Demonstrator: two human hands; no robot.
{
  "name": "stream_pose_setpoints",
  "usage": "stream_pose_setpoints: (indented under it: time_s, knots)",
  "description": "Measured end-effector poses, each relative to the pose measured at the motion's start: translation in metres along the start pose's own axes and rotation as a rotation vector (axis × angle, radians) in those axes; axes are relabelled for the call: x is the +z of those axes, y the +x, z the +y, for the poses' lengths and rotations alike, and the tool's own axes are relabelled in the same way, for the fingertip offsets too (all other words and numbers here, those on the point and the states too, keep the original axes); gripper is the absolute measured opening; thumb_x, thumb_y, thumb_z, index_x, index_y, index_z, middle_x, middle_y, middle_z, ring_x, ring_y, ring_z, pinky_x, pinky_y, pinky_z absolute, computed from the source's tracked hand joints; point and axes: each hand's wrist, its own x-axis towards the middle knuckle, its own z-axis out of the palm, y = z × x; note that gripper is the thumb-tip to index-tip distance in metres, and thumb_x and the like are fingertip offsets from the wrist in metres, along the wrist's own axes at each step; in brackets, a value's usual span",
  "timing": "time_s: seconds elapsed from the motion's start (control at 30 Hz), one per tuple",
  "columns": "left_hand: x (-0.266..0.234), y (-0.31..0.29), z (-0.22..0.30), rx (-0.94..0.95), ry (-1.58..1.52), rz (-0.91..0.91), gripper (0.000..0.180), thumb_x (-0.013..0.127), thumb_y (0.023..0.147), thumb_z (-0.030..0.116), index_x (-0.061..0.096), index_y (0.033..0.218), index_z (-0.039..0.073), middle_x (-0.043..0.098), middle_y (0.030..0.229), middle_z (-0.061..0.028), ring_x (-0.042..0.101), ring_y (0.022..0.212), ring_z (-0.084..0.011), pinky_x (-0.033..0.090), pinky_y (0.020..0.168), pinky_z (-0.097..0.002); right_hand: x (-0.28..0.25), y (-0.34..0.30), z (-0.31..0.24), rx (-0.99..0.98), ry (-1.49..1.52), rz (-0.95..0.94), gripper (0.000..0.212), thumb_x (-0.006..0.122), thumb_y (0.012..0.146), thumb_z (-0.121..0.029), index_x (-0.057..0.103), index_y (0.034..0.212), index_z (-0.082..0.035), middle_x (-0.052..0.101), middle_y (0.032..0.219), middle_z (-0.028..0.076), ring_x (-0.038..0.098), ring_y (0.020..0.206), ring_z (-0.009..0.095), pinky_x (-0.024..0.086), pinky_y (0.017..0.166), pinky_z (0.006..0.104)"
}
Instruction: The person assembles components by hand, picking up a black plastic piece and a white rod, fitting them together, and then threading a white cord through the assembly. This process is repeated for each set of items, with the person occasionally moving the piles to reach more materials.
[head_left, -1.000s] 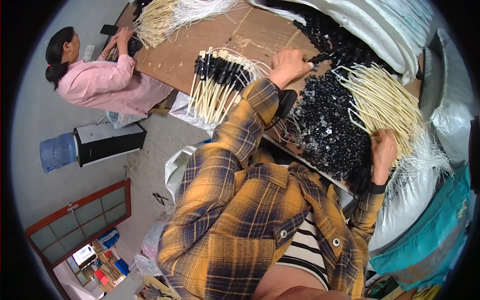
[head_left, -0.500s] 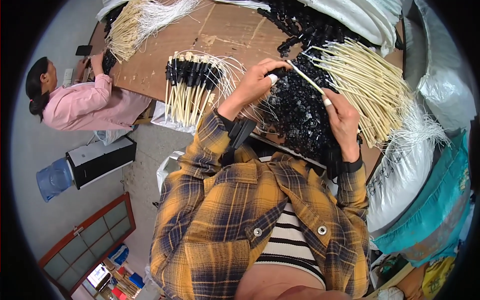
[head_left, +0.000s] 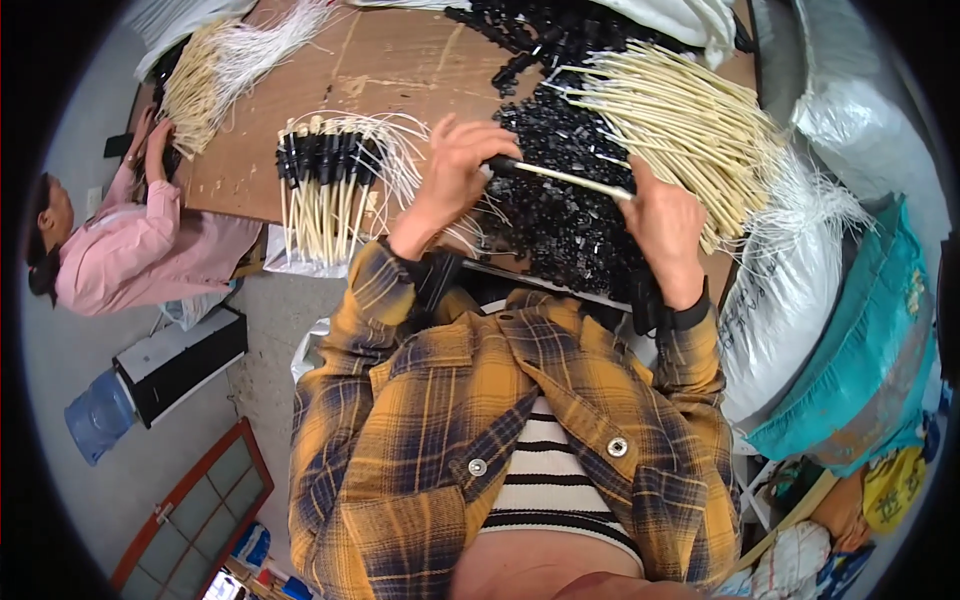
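A thin cream-coloured rod stretches between my two hands, above a pile of small black plastic parts. My right hand is closed round the rod's right end. At its left end sits a black tubular plastic piece, gripped in the closed fingers of my left hand; how far the rod reaches into it is hidden. To the left of my left hand lies a bundle of cream rods with black pieces on them and white cords trailing off. Beside my right hand is a large heap of plain cream rods.
At the left edge of the wooden table, a person in pink works by another rod bundle. More black parts lie at the back. White sacks and a teal sack stand on the right.
The rod's left end, bare before, now meets the black piece in my left hand. My right hand has slid toward the rod's right end. The whole view has shifted slightly.
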Motion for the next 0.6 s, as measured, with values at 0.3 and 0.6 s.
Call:
stream_pose_setpoints:
  time_s: [0.3,0.6]
  knots:
    - [-0.015,-0.002,0.019,-0.220,-0.179,-0.103,0.029,0.066,0.084,0.011,0.061,0.113,0.016,0.067,0.074,-0.0064,0.065,0.068,-0.0163,0.049,0.052,-0.0279,0.031,0.015,0.024,-0.518,1.399,0.354,0.008,0.067,0.084,-0.010,0.066,0.092,-0.010,0.067,0.105,0.005,0.054,0.062,0.006,0.041,0.053,0.0225]
    - [0.002,0.007,0.045,-0.726,-0.894,-0.087,0.016,0.068,0.078,0.005,0.070,0.094,0.002,0.068,0.077,-0.0030,0.058,0.063,-0.0088,0.046,0.058,-0.0243,0.056,0.001,-0.047,-0.498,0.704,0.242,0.025,0.077,0.078,-0.015,0.063,0.098,-0.008,0.053,0.063,0.005,0.052,0.055,0.011,0.042,0.052,0.0252]
